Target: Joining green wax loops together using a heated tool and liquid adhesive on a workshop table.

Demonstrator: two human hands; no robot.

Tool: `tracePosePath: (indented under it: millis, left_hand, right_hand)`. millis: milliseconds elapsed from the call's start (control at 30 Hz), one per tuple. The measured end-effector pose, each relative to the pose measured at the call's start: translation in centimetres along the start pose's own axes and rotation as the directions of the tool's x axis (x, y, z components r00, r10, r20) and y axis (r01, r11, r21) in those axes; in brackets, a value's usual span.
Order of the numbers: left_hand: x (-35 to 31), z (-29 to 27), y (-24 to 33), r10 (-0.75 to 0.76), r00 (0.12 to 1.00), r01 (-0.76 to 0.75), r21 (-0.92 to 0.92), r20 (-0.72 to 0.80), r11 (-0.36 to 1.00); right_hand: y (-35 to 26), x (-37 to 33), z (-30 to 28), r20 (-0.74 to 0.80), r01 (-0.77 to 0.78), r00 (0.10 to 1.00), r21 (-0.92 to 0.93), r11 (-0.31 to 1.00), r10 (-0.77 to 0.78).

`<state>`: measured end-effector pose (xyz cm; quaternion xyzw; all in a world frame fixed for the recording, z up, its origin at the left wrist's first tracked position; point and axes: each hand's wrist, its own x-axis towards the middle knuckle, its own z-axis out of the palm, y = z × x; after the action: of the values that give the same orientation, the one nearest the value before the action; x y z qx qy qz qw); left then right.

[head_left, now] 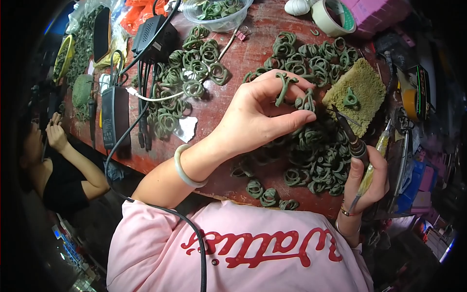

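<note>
My left hand [255, 109] pinches a small dark green ring [306, 101], wax-like in look, between thumb and fingertips. Another green ring [283, 90] is at the fingers of the same hand. In my right hand [372, 182] are two tools: a dark pen-shaped tool [354, 138] with a thin metal tip and a slim yellow-wrapped tool [374, 163]. The dark tool's tip points left, just beside the pinched ring; whether they touch I cannot tell. A rough yellowish sponge pad [372, 80] lies beyond the tip, with one green piece [351, 99] on it.
Heaps of green rings [321, 160] cover the red tabletop [146, 158], with more at left [170, 75]. A black adapter [115, 117], cables and a black box [154, 35] stand left. At the back are a clear tub [219, 22] and tape roll [333, 18]. Another person [68, 180] sits left.
</note>
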<state>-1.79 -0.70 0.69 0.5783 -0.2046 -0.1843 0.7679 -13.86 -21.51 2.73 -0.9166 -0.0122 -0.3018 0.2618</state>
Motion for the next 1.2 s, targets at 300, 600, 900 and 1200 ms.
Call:
tracePosePath:
  millis: [300,600,900,1200]
  left_hand:
    - [-0.02,0.26,0.44,-0.071,0.997,0.071,-0.037,0.007,0.997]
    - [-0.2,-0.01,0.0,0.065,0.997,-0.067,0.05,0.034,0.997]
    - [-0.21,-0.04,0.11,0.065,0.998,-0.067,0.106,0.018,0.992]
    - [-0.17,-0.06,0.21,0.054,0.998,-0.056,0.144,0.016,0.988]
  right_hand:
    - [0.07,-0.01,0.01,0.007,0.019,1.0,0.0,1.0,-0.019]
    - [0.03,0.11,0.22,0.01,0.03,1.0,-0.003,1.0,-0.03]
    - [-0.09,0.31,0.34,0.022,0.035,0.999,-0.022,0.999,-0.034]
    - [-0.15,0.41,0.43,0.029,0.045,0.999,-0.041,0.998,-0.044]
